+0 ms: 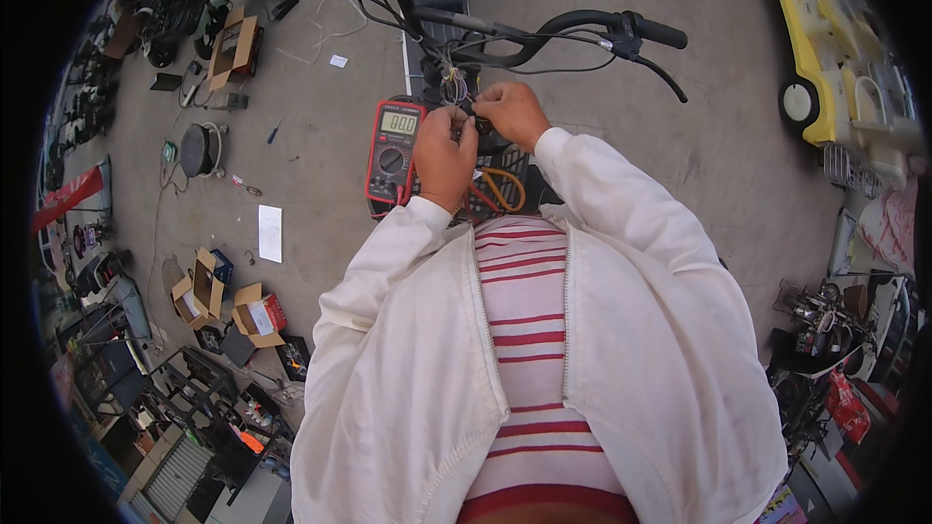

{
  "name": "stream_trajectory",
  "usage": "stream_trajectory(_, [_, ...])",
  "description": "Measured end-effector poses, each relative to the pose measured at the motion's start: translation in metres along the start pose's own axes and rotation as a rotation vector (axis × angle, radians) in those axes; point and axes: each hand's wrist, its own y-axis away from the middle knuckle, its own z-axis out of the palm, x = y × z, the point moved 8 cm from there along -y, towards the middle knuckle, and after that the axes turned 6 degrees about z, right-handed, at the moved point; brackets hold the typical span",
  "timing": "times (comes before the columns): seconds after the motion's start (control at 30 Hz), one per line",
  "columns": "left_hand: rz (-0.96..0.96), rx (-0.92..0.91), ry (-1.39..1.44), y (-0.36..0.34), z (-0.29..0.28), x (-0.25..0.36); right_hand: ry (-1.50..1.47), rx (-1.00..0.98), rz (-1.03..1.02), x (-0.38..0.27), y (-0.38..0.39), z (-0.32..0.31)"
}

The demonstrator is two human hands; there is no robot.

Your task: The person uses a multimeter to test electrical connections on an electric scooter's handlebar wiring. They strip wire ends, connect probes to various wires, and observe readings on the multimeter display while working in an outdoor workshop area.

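My left hand (445, 157) and my right hand (513, 114) meet at the front of an electric scooter, below its black handlebar (505, 34). Both have their fingers pinched close together, beside a bundle of thin wires (454, 85). What sits between the fingertips is too small to make out. A red multimeter (394, 150) with a lit display and a round dial leans just left of my left hand. Under my hands an orange cable (510, 190) loops over a black wire basket (529, 175).
Open cardboard boxes (233, 49) lie on the concrete floor to the left, with a screwdriver (274, 130), a white sheet (270, 234) and a black round part (202, 149). A yellow vehicle body (811, 49) stands at far right. Scooter parts crowd both sides.
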Motion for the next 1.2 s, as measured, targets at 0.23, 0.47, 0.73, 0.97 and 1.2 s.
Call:
stream_trajectory(0.23, [-0.362, -0.014, 0.293, 0.016, 0.027, -0.043, 0.022, 0.040, -0.016, -0.008, 0.006, -0.002])
stream_trajectory(0.47, [-0.681, -0.007, 0.768, 0.020, 0.052, -0.051, -0.053, 0.024, 0.031, 0.002, 0.003, 0.004])
stream_trajectory(0.73, [-0.557, -0.029, 0.619, 0.013, 0.049, -0.073, -0.155, 0.011, 0.046, 0.002, 0.006, 0.007])
stream_trajectory(0.97, [-0.679, -0.036, 0.698, 0.015, 0.045, -0.068, -0.105, 0.025, -0.055, -0.017, 0.003, -0.003])
stream_trajectory(1.2, [-0.683, -0.057, 0.747, 0.013, 0.047, -0.070, -0.039, -0.162, -0.017, -0.021, -0.008, 0.012])
